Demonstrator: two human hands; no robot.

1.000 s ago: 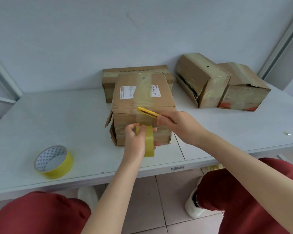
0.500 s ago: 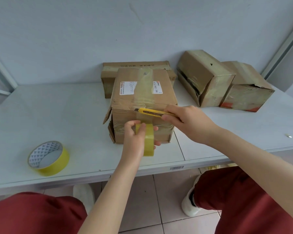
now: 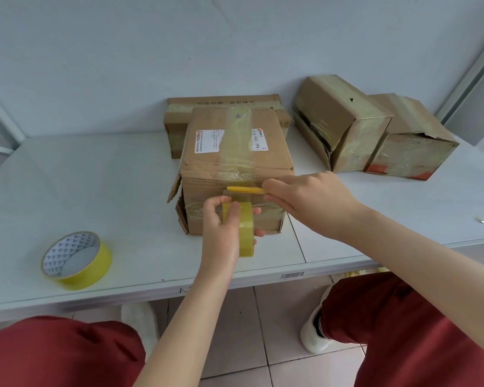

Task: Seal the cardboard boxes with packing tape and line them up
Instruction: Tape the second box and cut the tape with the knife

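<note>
The box being sealed sits near the front edge of the white table, its top already crossed by clear tape. The left hand grips a yellow tape roll upright in front of the box's near face, with a short strip stretched up from it. The right hand pinches a yellow cutter laid across that strip against the cardboard. A flat box lies just behind. A tilted box and a dented box touch each other further right. A second roll lies flat at the left.
</note>
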